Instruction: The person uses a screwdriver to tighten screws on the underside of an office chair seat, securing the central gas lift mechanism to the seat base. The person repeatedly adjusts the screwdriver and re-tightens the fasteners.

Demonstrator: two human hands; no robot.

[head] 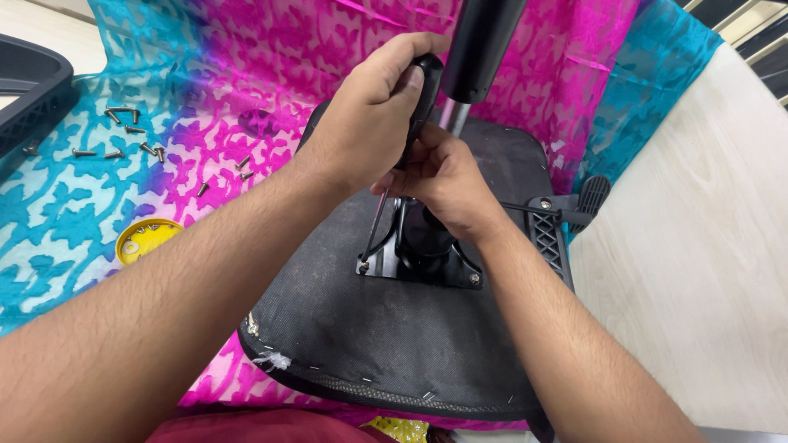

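Left hand (369, 115) clamped on the screwdriver (386, 197) driving 1 plate (410, 267) screw below, right hand (443, 180) pinching its shaft, looks roughly midway with loose screws (131, 135) left.

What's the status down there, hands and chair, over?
Left hand grips screwdriver, tip at plate screw. Right hand steadies the shaft. Seat underside faces up. Loose screws lie aside, nothing blocking.

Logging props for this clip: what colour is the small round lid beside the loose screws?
Yellow lid, seen in the head view.
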